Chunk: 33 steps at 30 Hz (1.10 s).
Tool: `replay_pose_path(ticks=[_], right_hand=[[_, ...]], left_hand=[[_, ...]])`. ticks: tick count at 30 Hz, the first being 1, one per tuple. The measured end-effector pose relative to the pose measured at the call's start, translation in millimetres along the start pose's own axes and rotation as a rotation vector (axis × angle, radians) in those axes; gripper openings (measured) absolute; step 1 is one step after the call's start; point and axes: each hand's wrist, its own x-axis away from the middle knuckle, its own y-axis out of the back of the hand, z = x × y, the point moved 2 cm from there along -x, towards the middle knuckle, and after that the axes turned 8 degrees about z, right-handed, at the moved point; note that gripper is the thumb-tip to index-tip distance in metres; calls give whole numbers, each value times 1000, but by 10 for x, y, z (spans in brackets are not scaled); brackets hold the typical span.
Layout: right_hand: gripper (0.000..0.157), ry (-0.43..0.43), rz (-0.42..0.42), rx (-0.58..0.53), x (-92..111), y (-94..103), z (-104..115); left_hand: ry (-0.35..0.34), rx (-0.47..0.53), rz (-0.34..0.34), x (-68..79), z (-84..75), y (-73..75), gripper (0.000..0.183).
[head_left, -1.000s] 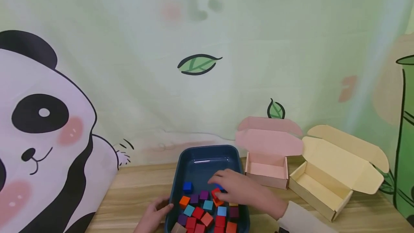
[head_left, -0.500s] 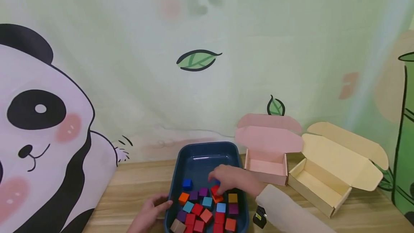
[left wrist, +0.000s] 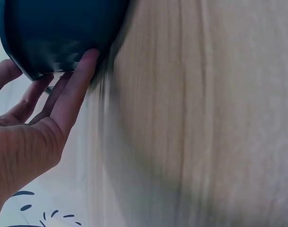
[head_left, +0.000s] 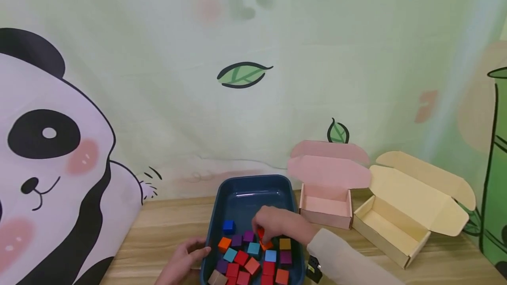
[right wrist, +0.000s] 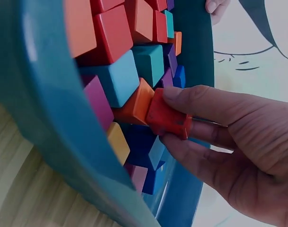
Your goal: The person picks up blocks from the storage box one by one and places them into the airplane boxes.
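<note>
In the head view my right hand [head_left: 279, 223] reaches over a dark blue tray [head_left: 237, 201] and pinches a red block [head_left: 261, 232] between thumb and fingers. The right wrist view shows that red block [right wrist: 167, 113] close up, tilted beside an orange block [right wrist: 136, 105], with the thumb on its upper side. My left hand [head_left: 181, 261] is at the tray's left side, thumb tip at the rim. Seen from the left wrist, its fairly straight fingers [left wrist: 63, 111] rest against the outer wall of the tray [left wrist: 58, 28].
Several coloured blocks [head_left: 240, 257] lie in the tray's near half; a blue block [head_left: 228, 226] sits farther back. Right of the tray stand a pink box [head_left: 326, 220] and a yellow box [head_left: 390, 237], lids raised. A panda-print cloth [head_left: 178, 100] hangs behind the wooden table [head_left: 174, 214].
My right hand has lowered its fingers onto the red block and now pinches it, with the forearm shifted a little left. My left hand stays at the tray's side.
</note>
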Motion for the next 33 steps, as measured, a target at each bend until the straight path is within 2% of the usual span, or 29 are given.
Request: replay_pose_path(ticks=[6, 14, 22, 29, 33], right_hand=[[17, 29, -32, 33, 26, 36, -6], [24, -22, -65, 36, 97, 102, -32], [24, -6, -134, 120, 246, 377, -146], [26, -140, -147, 148, 445, 701, -475], [23, -202, -143, 339, 561, 806, -700]], left_hand=[[-10, -1, -3, 10, -19, -5, 57], [-24, 5, -3, 11, -7, -9, 55], [-25, 11, -8, 10, 3, 4, 54], [-51, 29, 9, -2, 41, 9, 57], [-58, 54, 27, 0, 53, 6, 59]])
